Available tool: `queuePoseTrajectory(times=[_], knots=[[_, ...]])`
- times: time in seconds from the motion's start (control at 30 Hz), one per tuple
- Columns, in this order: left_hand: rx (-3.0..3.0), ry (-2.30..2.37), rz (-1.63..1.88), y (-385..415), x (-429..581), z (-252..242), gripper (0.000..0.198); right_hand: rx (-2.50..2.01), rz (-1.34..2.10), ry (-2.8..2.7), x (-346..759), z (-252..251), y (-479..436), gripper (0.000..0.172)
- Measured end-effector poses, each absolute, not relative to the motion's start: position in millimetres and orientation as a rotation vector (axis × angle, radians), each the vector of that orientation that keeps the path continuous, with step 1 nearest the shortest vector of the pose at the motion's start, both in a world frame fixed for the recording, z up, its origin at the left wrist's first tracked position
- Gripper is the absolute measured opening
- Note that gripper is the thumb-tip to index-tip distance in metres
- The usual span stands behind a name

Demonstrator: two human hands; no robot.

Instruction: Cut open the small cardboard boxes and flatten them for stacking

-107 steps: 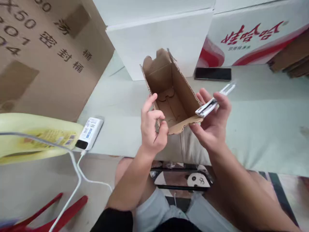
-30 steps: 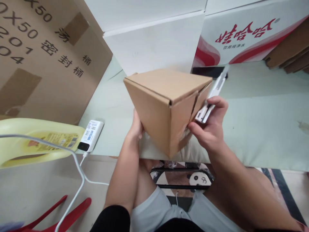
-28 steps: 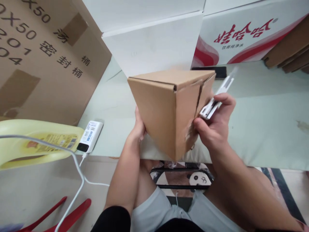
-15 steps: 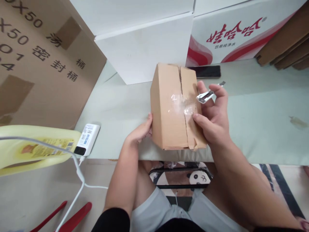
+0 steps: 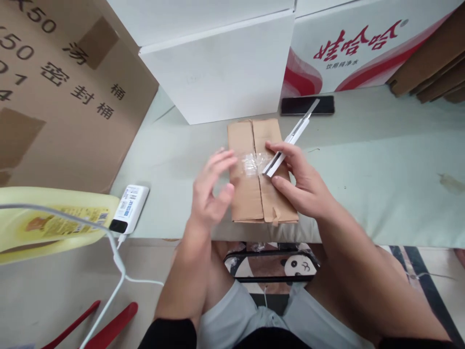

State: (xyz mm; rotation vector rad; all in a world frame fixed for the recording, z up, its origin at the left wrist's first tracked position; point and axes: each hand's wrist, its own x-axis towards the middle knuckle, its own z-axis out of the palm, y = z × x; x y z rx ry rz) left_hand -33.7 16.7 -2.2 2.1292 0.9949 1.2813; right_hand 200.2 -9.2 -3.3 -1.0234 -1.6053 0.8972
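Observation:
A small brown cardboard box (image 5: 245, 201) sits on the pale green tabletop in front of me, its top flaps meeting in a seam. Clear tape (image 5: 250, 164) crosses the seam, and a small piece of cardboard is torn at the near edge. My right hand (image 5: 300, 179) rests over the box's right side and holds a white box cutter (image 5: 296, 133), its blade pointing away toward the back. My left hand (image 5: 214, 189) hovers at the left edge of the box, fingers apart and slightly blurred, holding nothing.
A dark phone (image 5: 323, 105) lies behind the box, before white cartons (image 5: 221, 72). To the left are a large brown carton (image 5: 72, 140), a white power bank (image 5: 131, 208) with a cable and a yellow container (image 5: 72, 225). Folded cardboard (image 5: 428, 68) stands at back right.
The box has come down flat onto the table, a little to the left. My left hand has let go of its side. The cutter has swung round in my right hand, blade pointing away.

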Motion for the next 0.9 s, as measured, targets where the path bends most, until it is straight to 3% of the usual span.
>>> queuePoseTrajectory(times=[0.17,0.3,0.4,0.6,0.9], knots=[[2.409,0.834,1.043,8,-22,6,0.043,-1.039,0.770,-1.458,196,-5,-10,0.043],[2.418,0.846,1.033,7,-20,4,0.043,-1.082,0.379,-1.055,199,2,-9,0.019],[2.409,0.945,1.007,-2,-12,5,0.041,-0.972,0.230,-0.939,200,13,-10,0.026],[2.341,1.185,0.998,-26,14,9,0.040,-0.991,0.543,-1.100,189,37,-33,0.034],[2.320,1.240,0.954,-28,16,7,0.040,-1.283,0.597,-1.382,189,41,-51,0.023]])
